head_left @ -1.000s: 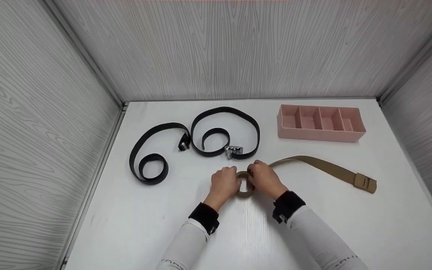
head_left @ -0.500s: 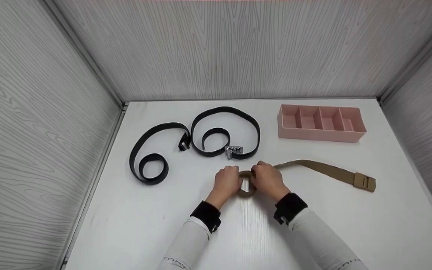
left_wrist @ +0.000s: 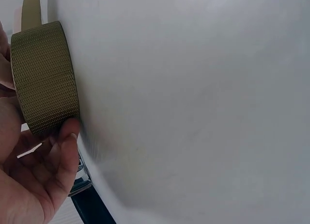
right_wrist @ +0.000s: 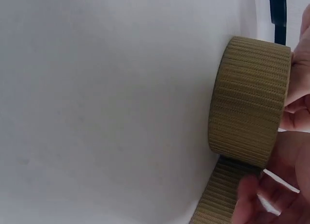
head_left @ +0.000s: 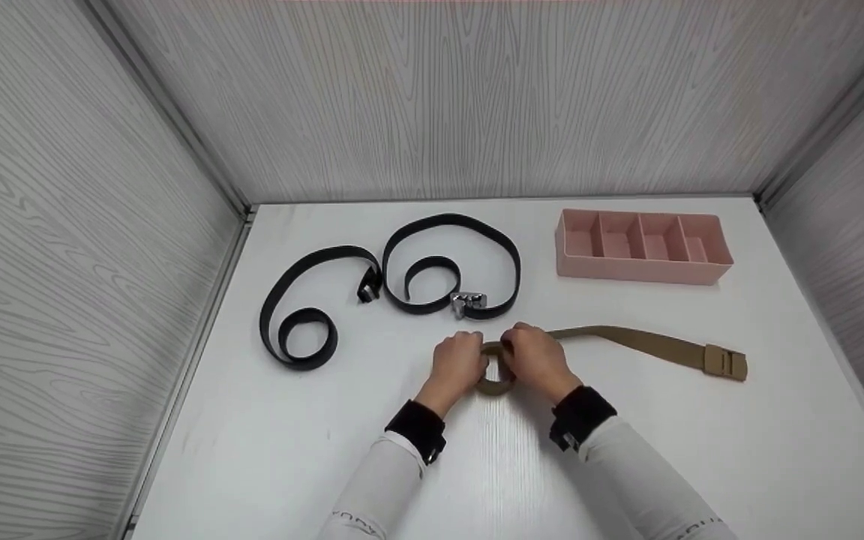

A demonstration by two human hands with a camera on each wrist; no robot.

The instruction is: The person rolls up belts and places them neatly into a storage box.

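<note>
A tan webbing belt (head_left: pixel 649 343) is partly rolled into a coil (head_left: pixel 494 388), which stands on edge on the white table. My left hand (head_left: pixel 460 364) grips the coil's left side, its fingers curled. Against the opposite side, my right hand (head_left: pixel 541 361) pinches the coil where the loose strap leaves it. That strap runs right to a tan buckle (head_left: pixel 724 363). Ribbed weave shows on the coil (left_wrist: pixel 46 78) in the left wrist view, with left fingertips at its edge. In the right wrist view the coil (right_wrist: pixel 249 100) meets the strap (right_wrist: pixel 218 197) near my right thumb and fingers.
Two black belts lie loosely curled behind my hands: one at left (head_left: pixel 308 360) with a dark buckle, another (head_left: pixel 451 219) with a silver buckle (head_left: pixel 469 301). A pink divided box (head_left: pixel 642 268) stands at the back right. Grey wood-grain walls (head_left: pixel 432 97) enclose the table.
Both hands have shifted slightly right with the coil. The buckle end has slid a little to the left, and the arched strap lies lower. The black belts and box stay put.
</note>
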